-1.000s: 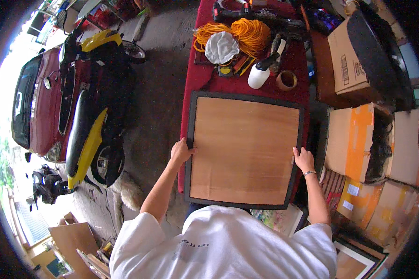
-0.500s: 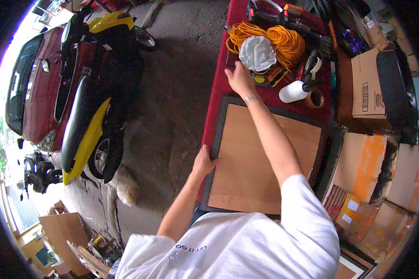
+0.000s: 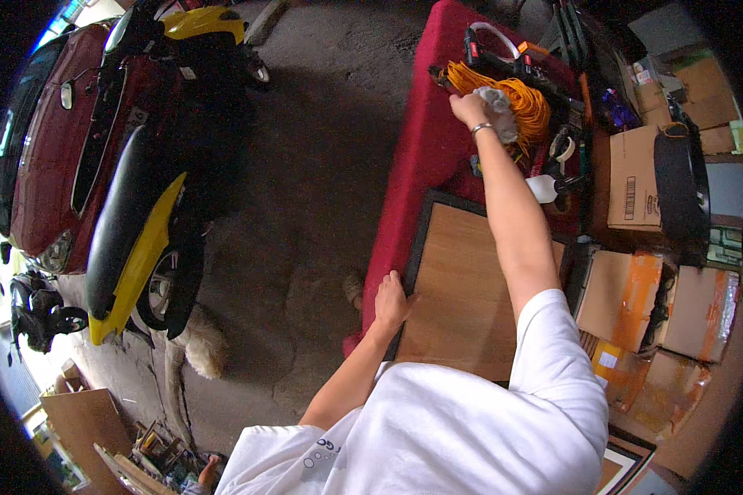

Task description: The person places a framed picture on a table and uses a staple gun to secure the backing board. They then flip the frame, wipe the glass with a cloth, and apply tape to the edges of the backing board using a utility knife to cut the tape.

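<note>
A wood-toned panel in a dark frame (image 3: 462, 285) lies on the dark red cloth-covered table. My left hand (image 3: 394, 304) rests at the panel's left edge, fingers stretched and thumb apart. Farther off, my right hand (image 3: 470, 109) is closed on a crumpled grey-white cloth (image 3: 499, 114); its fingertips are partly hidden. Coils of orange cord (image 3: 527, 103) lie just beyond and to the right of the cloth. A white bottle (image 3: 542, 189) with a dark top stands nearer me, right of my forearm.
The red table cover (image 3: 400, 194) bears tools with black handles (image 3: 504, 62) at the far end. Cardboard boxes (image 3: 634, 177) line the right side. A yellow-and-black motorbike (image 3: 136, 239) and a dark red car (image 3: 54, 148) stand left; a pale shaggy animal (image 3: 202, 342) lies on the floor.
My right hand has moved onto the cloth, which was spread out round and is now bunched up. My left hand stays at the panel's edge. The whole view has shifted and turned.
</note>
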`<move>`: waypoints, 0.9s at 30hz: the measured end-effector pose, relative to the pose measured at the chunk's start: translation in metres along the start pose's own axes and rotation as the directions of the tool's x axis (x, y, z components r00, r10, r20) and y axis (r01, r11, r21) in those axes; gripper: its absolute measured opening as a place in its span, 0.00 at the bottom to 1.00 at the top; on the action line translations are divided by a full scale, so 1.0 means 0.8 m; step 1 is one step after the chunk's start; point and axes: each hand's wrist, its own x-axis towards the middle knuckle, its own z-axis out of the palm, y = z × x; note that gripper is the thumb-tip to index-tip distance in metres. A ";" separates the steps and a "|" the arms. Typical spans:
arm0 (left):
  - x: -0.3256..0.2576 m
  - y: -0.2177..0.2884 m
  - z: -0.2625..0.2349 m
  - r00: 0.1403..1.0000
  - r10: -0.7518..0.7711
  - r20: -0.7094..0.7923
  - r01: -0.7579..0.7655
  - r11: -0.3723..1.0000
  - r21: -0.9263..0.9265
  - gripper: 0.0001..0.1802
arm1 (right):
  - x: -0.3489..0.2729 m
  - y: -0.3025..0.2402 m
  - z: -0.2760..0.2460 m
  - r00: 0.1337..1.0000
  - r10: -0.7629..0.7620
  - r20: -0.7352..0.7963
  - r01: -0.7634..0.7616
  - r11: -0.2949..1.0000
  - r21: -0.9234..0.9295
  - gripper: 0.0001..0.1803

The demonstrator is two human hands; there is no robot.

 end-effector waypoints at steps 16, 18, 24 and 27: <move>0.007 0.078 -0.077 0.997 -0.077 0.004 0.003 -0.014 -1.000 0.29 | -0.450 0.140 -0.020 0.886 -0.463 0.003 0.135 0.265 0.955 0.24; -0.009 0.108 -0.050 0.993 -0.044 0.107 0.096 -0.209 -0.973 0.31 | -0.513 0.174 -0.010 0.865 -0.480 0.146 0.013 0.313 0.950 0.22; -0.085 0.172 0.094 0.943 -0.073 0.325 0.321 -0.061 -0.945 0.26 | -0.595 0.292 0.015 0.918 -0.395 -0.021 0.216 0.457 0.863 0.19; -0.085 0.213 0.170 0.959 0.060 0.276 0.261 0.187 -0.947 0.14 | -0.594 0.378 -0.009 0.950 -0.207 0.232 -0.113 0.465 0.878 0.15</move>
